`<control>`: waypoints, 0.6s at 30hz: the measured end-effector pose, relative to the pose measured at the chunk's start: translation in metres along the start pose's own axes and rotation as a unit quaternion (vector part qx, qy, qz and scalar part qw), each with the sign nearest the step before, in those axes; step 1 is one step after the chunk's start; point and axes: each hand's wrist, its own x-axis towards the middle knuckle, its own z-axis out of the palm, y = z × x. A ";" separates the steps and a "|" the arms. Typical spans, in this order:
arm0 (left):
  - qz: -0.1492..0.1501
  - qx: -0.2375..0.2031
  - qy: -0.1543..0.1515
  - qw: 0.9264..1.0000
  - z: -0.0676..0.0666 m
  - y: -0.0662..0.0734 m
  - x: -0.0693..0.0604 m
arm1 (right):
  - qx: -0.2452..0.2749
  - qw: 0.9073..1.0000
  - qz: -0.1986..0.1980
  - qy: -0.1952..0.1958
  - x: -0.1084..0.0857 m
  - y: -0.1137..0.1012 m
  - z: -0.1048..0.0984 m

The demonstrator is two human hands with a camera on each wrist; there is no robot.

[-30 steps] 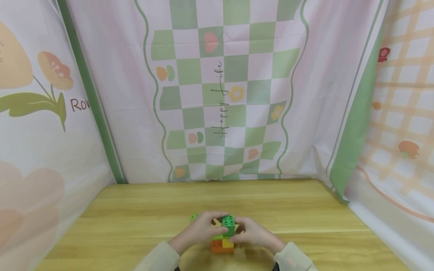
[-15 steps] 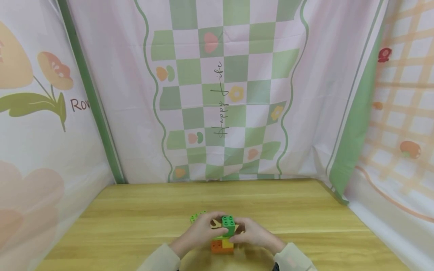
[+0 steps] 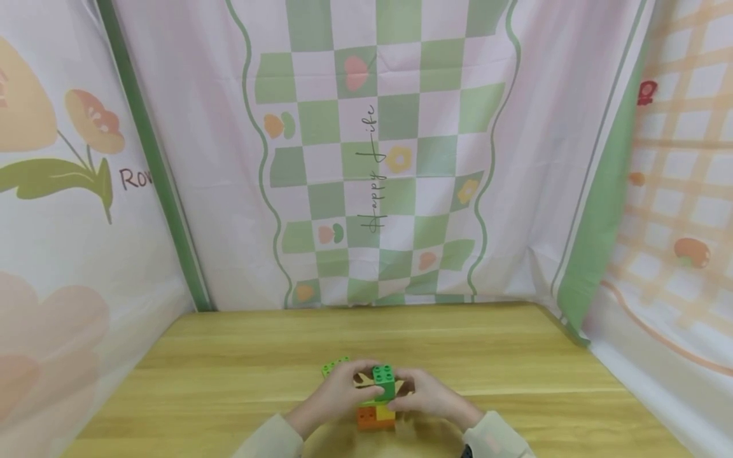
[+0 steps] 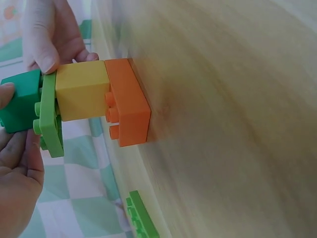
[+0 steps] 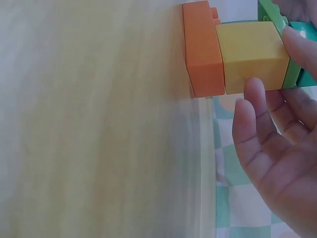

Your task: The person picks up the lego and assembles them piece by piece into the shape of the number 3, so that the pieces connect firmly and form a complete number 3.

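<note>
A small tower of toy building blocks stands upright on the table in front of me. At its bottom is an orange block (image 4: 130, 104), then a yellow block (image 4: 83, 90), then a thin light green plate (image 4: 49, 116). A dark green block (image 3: 384, 383) with studs on top sits uppermost. My left hand (image 3: 340, 389) pinches the dark green block between thumb and fingers. From the other side, my right hand (image 3: 426, 395) grips the tower around the light green plate and yellow block, its thumb on the plate's edge in the right wrist view.
A loose light green plate (image 4: 141, 215) with studs lies on the wooden table (image 3: 458, 343), beyond and left of the tower, partly behind my left hand in the head view. Printed cloth (image 3: 378, 159) hangs at the back and on both sides.
The hands and tower hold nearly the same place. My left hand and the dark green block have shifted very slightly, and more of the loose plate shows than a second ago.
</note>
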 end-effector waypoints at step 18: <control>0.019 0.021 -0.003 1.000 0.000 0.002 -0.002 | 0.037 0.999 0.008 -0.004 0.000 0.001 0.001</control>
